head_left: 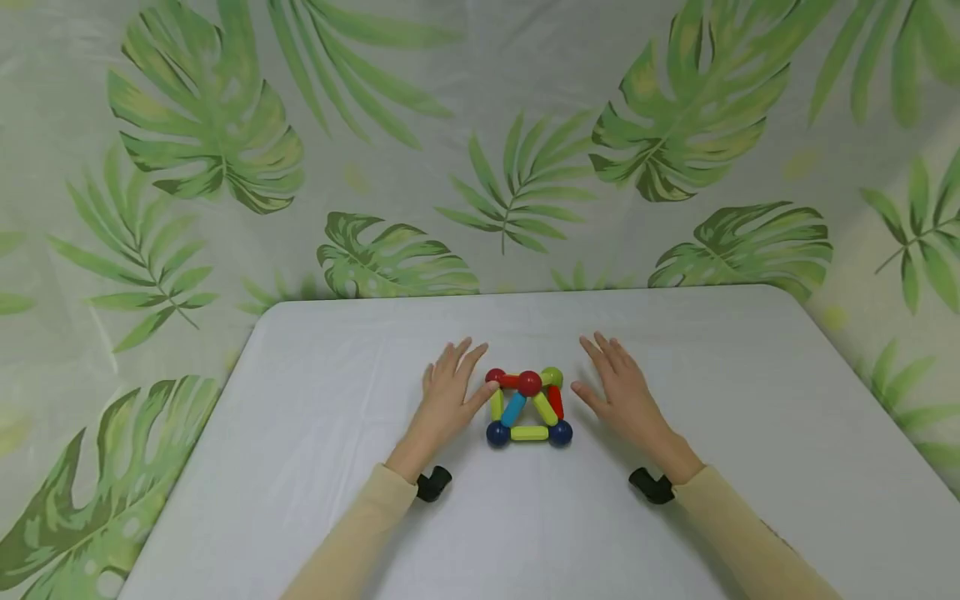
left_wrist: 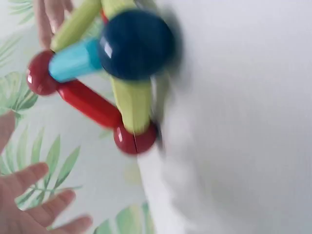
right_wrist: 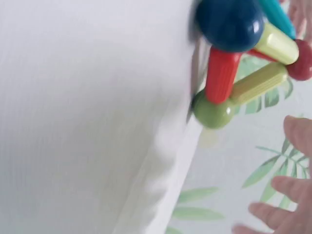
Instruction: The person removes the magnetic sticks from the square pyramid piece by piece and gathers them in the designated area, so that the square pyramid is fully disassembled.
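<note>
A small frame of plastic rods and balls (head_left: 529,433) stands on the white table. Two dark blue balls (head_left: 498,434) form its front corners, a red ball (head_left: 529,383) tops it, and another red ball (head_left: 495,377) and a green ball (head_left: 553,377) sit behind. Yellow-green, red and light blue rods (head_left: 513,410) join them. To its left, my left hand (head_left: 446,396) has its fingers spread, the thumb near the rear red ball; the left wrist view shows a gap. My right hand (head_left: 626,400), fingers extended, hovers apart from the frame on the right.
The white table (head_left: 315,500) has its far edge behind the frame. A leaf-patterned cloth (head_left: 517,167) hangs beyond it and at both sides. Black wrist devices (head_left: 433,484) show beside both sleeves.
</note>
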The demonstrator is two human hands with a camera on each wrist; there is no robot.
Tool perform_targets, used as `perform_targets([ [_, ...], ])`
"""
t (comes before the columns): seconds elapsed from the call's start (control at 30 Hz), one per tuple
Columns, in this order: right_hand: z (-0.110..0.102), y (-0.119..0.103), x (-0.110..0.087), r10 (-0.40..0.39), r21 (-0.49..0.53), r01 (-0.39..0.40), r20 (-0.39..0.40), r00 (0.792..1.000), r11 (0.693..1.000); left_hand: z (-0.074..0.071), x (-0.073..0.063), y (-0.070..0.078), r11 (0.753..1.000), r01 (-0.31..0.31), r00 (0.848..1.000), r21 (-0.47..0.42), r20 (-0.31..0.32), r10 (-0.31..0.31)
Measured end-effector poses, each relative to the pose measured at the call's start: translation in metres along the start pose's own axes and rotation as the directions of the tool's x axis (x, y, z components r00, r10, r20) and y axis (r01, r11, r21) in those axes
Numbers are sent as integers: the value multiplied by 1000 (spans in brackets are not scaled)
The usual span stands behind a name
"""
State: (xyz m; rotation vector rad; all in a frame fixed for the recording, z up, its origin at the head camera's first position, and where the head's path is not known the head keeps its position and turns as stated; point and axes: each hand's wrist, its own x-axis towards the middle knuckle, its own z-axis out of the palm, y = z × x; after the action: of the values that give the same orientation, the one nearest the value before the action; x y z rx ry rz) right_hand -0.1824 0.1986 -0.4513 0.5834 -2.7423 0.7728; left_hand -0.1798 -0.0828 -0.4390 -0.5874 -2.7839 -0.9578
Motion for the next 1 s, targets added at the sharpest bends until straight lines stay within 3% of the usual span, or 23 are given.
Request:
perform_targets([
  [0.07,2,-5,0,-10,171,10,-3,1000,985,5,3,4,976,-34,999,-215,26,41],
  [0.13,5,-12,-1,9,326,-14,14,1000,945,11,7,8,917,-45,997,-396,37,65],
  [0.2,9,-17,-1,37,426,-51,42,998,903,18,11,12,867,-48,996,-495,36,76],
  [0.23,11,-20,-1,43,456,-64,56,997,888,22,13,14,854,-46,997,-518,35,75],
  [0.3,16,-25,-1,51,473,-88,91,995,877,29,16,17,855,-42,997,-517,33,69],
  [0.47,26,-32,0,60,439,-106,118,991,892,41,17,22,901,-85,996,-425,-6,92],
  [0.53,27,-34,-1,67,433,-110,112,991,895,43,17,22,907,-109,994,-406,-18,111],
  [0.77,26,-36,-7,62,438,-91,80,995,895,42,19,18,893,-154,986,-423,-7,167],
  [1.0,25,-38,-13,60,467,-84,64,996,880,35,22,12,869,-144,987,-474,-2,162],
])
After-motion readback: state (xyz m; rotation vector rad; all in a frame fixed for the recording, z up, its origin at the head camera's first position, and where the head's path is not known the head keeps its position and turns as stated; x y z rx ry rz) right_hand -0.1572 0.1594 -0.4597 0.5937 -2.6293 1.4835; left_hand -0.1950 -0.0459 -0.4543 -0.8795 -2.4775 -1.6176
